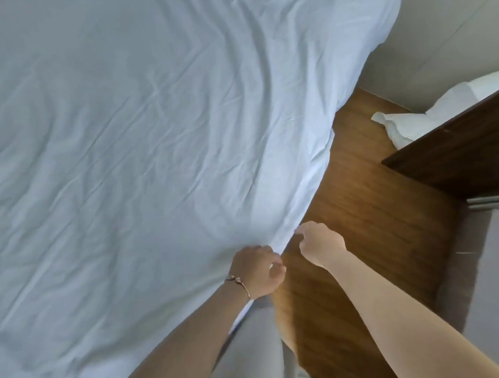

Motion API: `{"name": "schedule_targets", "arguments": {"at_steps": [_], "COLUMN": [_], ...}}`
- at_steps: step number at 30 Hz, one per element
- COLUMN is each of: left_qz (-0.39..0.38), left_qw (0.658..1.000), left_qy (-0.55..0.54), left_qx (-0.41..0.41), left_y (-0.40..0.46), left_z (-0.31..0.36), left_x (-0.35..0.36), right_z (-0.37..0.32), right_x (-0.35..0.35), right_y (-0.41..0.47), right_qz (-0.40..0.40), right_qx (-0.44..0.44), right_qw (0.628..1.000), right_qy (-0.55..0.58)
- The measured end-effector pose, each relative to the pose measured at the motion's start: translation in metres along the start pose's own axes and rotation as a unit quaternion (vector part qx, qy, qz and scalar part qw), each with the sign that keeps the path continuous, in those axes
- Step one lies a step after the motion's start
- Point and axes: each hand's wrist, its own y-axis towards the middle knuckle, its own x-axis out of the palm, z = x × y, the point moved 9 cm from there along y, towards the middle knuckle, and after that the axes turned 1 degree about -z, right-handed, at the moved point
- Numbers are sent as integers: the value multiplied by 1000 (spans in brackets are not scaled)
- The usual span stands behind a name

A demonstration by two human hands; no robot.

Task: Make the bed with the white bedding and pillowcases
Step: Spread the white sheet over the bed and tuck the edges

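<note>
Hands meet at the near right edge of the bed, where the wrinkled white cotton sheet [147,144] hangs over the side toward the brown wooden plank floor [364,222]. The left hand [257,270], wearing a thin rose-gold bracelet [238,281], has its fingers curled round the sheet's edge. The right hand [320,243] sits just beside it, slightly farther along the edge, fingertips pinched on the same hem. The sheet spreads away from both hands to the left and forward, covering the bed across most of the view; its free edge runs from the hands up toward the far right corner of the bed. Both hands lie equally close to that edge, so the likely next move, a pull or tuck along the side, would run outward and down toward the floor.

No containers show. A white pillow [434,117] in a loose case lies well apart on the floor by the beige wall [437,48], partly behind a dark brown wooden panel [467,152].
</note>
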Motion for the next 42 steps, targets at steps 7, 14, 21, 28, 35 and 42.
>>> {"name": "schedule_targets", "arguments": {"at_steps": [7,14,21,28,35,42], "left_qz": [89,170,101,-17,10,-14], "left_qw": [973,966,980,979,989,980], "left_qy": [212,194,149,131,65,67], "left_qx": [21,13,-90,-157,-134,-186], "left_y": [187,257,371,493,618,711], "left_z": [-17,-21,9,14,40,37], "left_x": [-119,-165,-207,-239,-303,-341], "right_z": [1,18,41,107,156,151], "right_x": [-117,-140,-281,-336,-477,-563], "right_y": [99,155,214,307,365,450], "right_qz": [193,151,289,99,182,143], "right_qx": [-132,-110,-129,-199,-158,-208], "right_qw": [943,978,926,970,948,952], "right_qy": [237,92,205,101,209,174]}}
